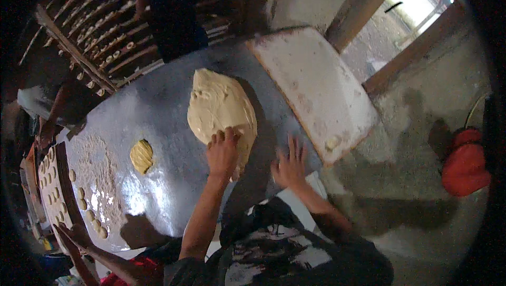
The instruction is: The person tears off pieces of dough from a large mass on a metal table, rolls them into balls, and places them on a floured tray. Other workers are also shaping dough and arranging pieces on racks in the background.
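Grey tabletop (171,96), creased pale dough mound (219,106), left hand (222,154) on it, grip unclear, right hand (290,167) splayed

- The large dough mass (221,104) is blocking the left grip's (222,151) way forward.
- Bare worktop (169,107) is stretching between the mass and the yellow lump (141,157).
- A lane is leading forward between the mass and the white board (319,88), which is flanking the right grip (290,166).
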`<state>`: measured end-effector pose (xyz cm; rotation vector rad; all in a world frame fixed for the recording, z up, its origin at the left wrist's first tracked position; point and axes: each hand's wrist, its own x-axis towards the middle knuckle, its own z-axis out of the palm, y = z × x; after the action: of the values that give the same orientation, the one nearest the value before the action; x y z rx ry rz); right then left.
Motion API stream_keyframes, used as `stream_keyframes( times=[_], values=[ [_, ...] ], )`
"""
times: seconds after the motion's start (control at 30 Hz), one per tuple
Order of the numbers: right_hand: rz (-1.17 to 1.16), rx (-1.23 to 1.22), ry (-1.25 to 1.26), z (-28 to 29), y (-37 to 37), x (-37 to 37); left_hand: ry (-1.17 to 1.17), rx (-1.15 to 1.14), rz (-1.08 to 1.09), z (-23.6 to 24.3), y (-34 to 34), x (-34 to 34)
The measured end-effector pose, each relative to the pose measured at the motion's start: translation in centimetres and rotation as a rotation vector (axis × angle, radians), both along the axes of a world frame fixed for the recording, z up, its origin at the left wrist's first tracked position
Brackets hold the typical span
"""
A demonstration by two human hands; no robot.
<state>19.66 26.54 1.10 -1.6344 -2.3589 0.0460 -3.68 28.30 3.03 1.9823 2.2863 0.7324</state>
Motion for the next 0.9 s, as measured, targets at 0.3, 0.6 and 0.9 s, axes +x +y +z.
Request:
stream_keyframes(
  times=[0.3,0.6,0.9],
  values=[
    [-0.048,0.059,0.089,-2.9,2.1,-0.3,-0.238,0.17,-0.026,-1.4,-1.5,0.9],
    [0.153,-0.058,0.143,-4.1,-1.5,-0.1,-0.272,-0.109,-0.083,1.1,-3.2,-0.6],
    [0.094,-0.004,-0.006,-2.7,2.7,-3.4,-0.415,0.062,0.072,2.5,-5.4,-1.1]
  ],
)
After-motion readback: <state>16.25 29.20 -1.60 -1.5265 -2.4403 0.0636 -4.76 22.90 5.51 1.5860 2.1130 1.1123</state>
